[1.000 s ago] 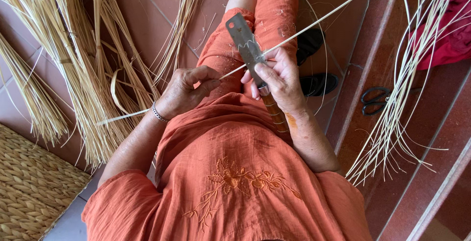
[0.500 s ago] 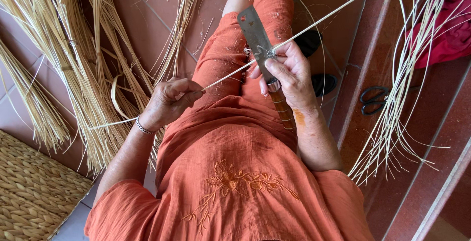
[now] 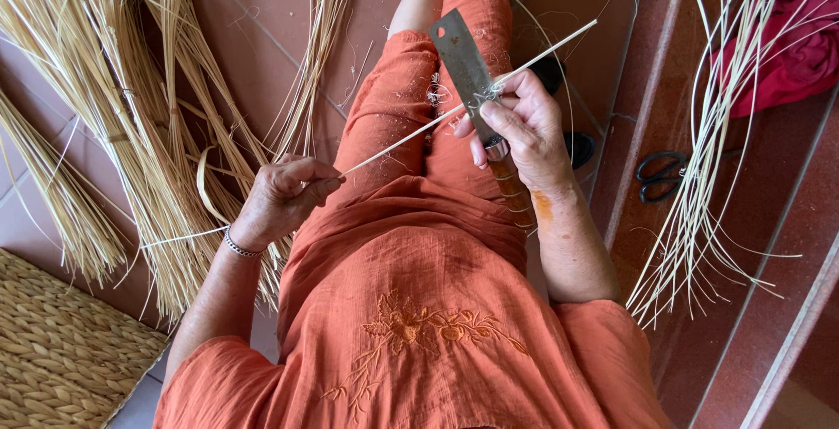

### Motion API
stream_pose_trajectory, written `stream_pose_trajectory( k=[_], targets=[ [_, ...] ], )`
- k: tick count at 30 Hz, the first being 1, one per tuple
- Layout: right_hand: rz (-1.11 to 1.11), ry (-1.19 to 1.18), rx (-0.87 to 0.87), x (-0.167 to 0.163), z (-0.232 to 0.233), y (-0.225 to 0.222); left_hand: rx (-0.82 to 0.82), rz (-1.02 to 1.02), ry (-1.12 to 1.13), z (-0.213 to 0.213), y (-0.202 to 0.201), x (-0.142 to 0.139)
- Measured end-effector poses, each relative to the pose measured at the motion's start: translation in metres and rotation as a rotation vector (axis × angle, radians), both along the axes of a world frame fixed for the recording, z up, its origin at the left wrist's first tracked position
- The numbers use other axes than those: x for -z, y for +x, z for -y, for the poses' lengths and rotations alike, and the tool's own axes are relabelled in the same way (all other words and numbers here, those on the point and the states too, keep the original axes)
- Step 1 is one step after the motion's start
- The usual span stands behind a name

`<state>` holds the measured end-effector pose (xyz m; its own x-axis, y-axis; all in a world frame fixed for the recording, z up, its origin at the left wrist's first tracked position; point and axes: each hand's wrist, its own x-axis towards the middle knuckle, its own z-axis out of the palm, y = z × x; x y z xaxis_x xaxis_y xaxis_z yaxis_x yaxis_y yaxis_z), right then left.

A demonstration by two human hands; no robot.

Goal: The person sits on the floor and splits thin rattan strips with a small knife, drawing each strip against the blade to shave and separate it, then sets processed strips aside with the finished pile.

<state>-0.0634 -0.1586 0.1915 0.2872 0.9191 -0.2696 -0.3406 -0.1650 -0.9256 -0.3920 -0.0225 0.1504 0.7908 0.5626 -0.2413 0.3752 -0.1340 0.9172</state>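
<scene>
We see a person in orange clothes sitting on a tiled floor. The right hand (image 3: 524, 132) has its fingers wrapped tight around the handle of a flat knife (image 3: 465, 62), and the blade points up toward 12 o'clock. The left hand (image 3: 284, 197) pinches a long thin reed (image 3: 411, 136) between thumb and fingers. The reed runs from the left hand up toward 2 o'clock and crosses the blade. Piles of straw (image 3: 131, 106) lie at 10 o'clock. Loose pale strips (image 3: 708, 176) and black scissors (image 3: 660, 171) lie at 3 o'clock. A woven mat (image 3: 61, 359) sits at 8 o'clock.
</scene>
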Motion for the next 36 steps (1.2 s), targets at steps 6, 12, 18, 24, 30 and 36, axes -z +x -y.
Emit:
stream_pose_trajectory(
  k=[6, 12, 18, 24, 30, 36],
  targets=[
    [-0.032, 0.006, 0.013, 0.0, 0.002, 0.013, -0.015, -0.016, 0.027, 0.0, -0.008, 0.0],
    [0.014, 0.005, 0.048, -0.002, 0.004, 0.027, -0.034, -0.018, 0.038, -0.001, -0.014, 0.0],
    [0.005, 0.008, 0.082, -0.005, 0.005, 0.042, -0.051, 0.014, -0.02, -0.002, -0.02, 0.008],
    [0.077, -0.069, 0.35, 0.017, 0.021, 0.084, -0.048, -0.038, 0.193, -0.01, -0.031, 0.014],
    [-0.291, 0.102, 0.497, 0.039, 0.032, 0.115, -0.157, -0.152, 0.095, -0.026, -0.024, 0.004],
    [-0.463, 0.085, 0.096, 0.038, 0.017, 0.046, -0.07, -0.011, 0.229, -0.039, 0.007, -0.005]
  ],
)
